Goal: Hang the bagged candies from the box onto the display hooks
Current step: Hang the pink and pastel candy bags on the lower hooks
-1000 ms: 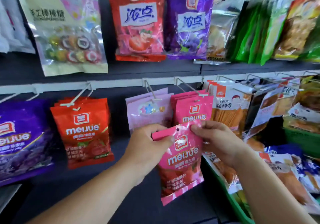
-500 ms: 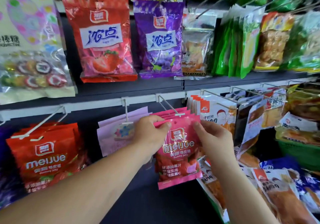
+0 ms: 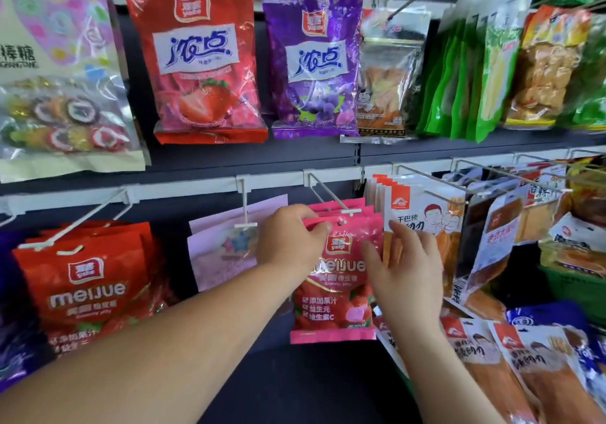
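**A:** So, where is the pink bag [image 3: 337, 279] just now?

**B:** At the front end of the hook [image 3: 328, 194], hanging flat and facing out, with its hang hole just under the hook's tip. Whether the wire is through that hole, I cannot tell.

**A:** Who has hold of it?

**B:** The left hand [image 3: 292, 243] pinches the bag's top corner on the side left of the hook, thumb and fingers closed on the film. The right hand [image 3: 403, 269] is spread with straight fingers at the bag's edge right of the hook and grips nothing. I cannot tell whether it touches the bag.

**A:** Which step, then?

**B:** The threading itself, I judge: one bag at the hook, not yet let go. A pink stack [image 3: 341, 205] of the same kind hangs behind it on the hook.

**A:** And next?

**B:** Probably seat the hole on the tip, push the bag level along the wire toward the stack, then release the pinch. Thin film could tear at the hole if it is tugged.

**A:** Around it?

**B:** Left of the hook is a lilac bag [image 3: 223, 259], and farther left are red bags [image 3: 85, 286]. Right of the hook are white-and-orange packs [image 3: 423, 207].
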